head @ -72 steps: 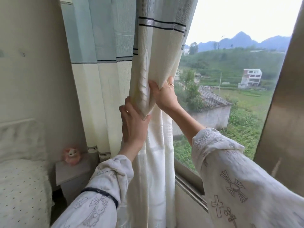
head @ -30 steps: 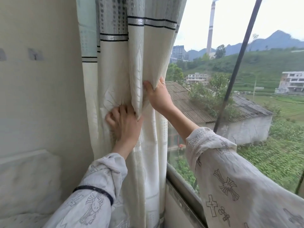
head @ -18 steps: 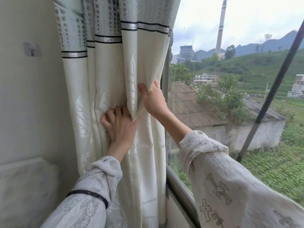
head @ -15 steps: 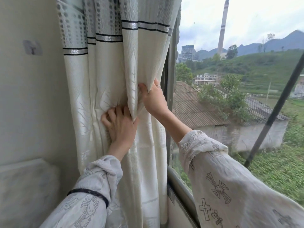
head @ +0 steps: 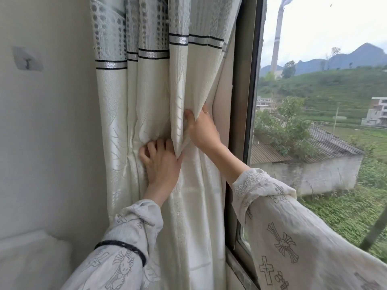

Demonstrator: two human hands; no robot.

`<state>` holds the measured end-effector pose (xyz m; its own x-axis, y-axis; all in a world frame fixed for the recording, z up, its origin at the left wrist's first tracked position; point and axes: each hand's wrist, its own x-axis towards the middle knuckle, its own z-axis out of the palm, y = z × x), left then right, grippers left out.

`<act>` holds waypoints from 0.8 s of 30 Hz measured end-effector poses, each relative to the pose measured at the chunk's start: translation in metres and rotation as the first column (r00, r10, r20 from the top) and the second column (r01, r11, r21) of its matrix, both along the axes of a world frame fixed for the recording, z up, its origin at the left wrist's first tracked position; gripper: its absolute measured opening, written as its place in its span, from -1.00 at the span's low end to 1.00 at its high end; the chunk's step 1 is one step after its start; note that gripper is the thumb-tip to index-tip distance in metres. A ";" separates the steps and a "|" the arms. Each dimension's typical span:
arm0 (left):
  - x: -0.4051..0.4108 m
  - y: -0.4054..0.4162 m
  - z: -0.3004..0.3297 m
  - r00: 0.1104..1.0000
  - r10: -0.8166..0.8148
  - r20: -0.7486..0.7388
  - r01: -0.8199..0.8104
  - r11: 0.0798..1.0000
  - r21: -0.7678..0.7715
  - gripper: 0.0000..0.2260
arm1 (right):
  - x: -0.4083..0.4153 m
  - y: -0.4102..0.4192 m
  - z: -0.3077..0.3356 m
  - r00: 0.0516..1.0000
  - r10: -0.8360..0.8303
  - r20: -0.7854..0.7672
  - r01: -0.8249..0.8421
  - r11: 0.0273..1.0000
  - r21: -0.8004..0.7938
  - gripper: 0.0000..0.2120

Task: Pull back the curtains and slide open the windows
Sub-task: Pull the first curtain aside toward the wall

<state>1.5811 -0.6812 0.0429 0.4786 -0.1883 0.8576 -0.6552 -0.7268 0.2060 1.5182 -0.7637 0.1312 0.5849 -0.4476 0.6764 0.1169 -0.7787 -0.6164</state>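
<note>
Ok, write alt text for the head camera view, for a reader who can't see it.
Two hands bunch a cream curtain against the wall beside a window: the left hand presses flat on the folds, and the right hand grips the curtain's edge by the window frame. Through the glass are a low roofed building, green hills and a tall chimney.

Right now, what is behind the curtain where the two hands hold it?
Behind the curtain, its right edge uncovers a beige strip beside the dark window frame. The right hand reaches behind a fold; the left hand presses the front. What lies further left is covered.
</note>
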 end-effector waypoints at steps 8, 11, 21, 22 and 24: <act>0.054 -0.022 -0.011 1.000 0.008 0.004 -0.009 1.000 0.020 -0.71 | 0.057 -0.017 -0.007 0.996 -0.022 -0.081 0.017 0.998 -0.057 -0.60; 0.067 -0.025 -0.017 0.999 0.005 -0.032 -0.004 0.999 0.036 -0.69 | 0.068 -0.019 -0.013 0.997 -0.005 -0.074 0.001 0.999 -0.051 -0.67; 0.056 -0.021 -0.021 0.989 -0.054 -0.135 0.064 0.996 0.068 -0.74 | 0.061 -0.017 -0.023 0.995 0.023 -0.095 -0.016 0.998 0.065 -0.65; 0.053 -0.020 -0.021 0.989 -0.061 -0.131 0.070 0.995 0.065 -0.74 | 0.056 -0.015 -0.022 0.995 0.022 -0.101 -0.016 0.999 0.051 -0.67; 0.043 -0.016 -0.022 0.989 -0.072 -0.128 0.081 0.995 0.065 -0.74 | 0.044 -0.012 -0.021 0.994 0.001 -0.112 0.001 1.000 0.010 -0.66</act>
<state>1.6241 -0.6975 0.0211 0.5630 -0.2858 0.7755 -0.6817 -0.6911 0.2401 1.5617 -0.7753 0.1101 0.6570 -0.4540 0.6018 0.0463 -0.7725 -0.6333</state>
